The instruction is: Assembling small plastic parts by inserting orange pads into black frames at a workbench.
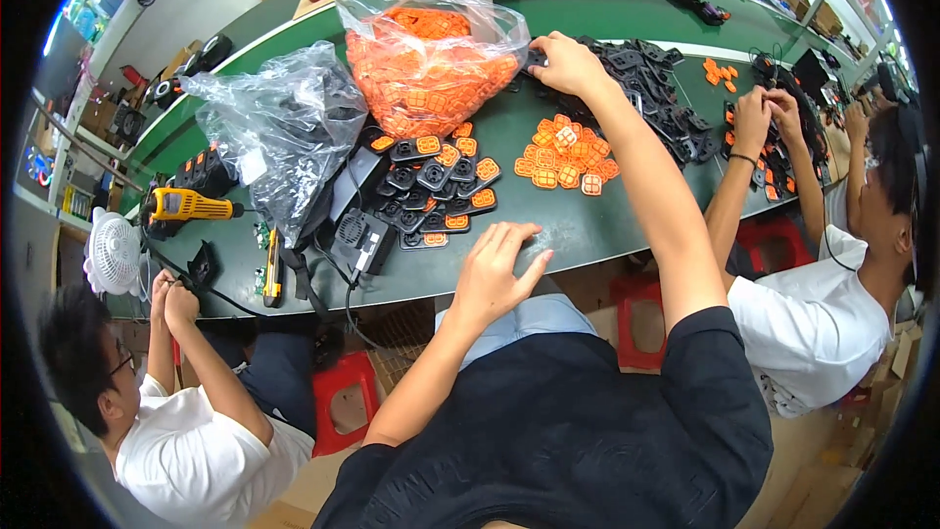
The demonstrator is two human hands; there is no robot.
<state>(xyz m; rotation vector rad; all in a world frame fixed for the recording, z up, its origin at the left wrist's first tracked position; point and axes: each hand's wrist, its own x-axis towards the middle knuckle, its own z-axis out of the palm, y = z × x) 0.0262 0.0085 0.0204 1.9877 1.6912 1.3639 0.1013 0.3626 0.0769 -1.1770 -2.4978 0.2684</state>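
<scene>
Right hand point(566, 64) reaches far, fingers curled into the black parts pile point(646, 78); whether it pinches one, cannot tell. Left hand point(493, 269) lies flat and empty on green table point(587, 220), near orange keypads point(566, 159) and assembled black-orange pieces point(431, 186).

two clear plastic bags point(431, 49) stand on the green table point(587, 10), one full of orange keypads, one point(284, 127) holding dark parts; two loose orange piles, a big one point(566, 162) and a small one point(723, 71); one yellow power screwdriver point(191, 204); one white fan point(115, 253); three red stools point(345, 402); two other people in white shirts point(813, 318), one at each side
</scene>
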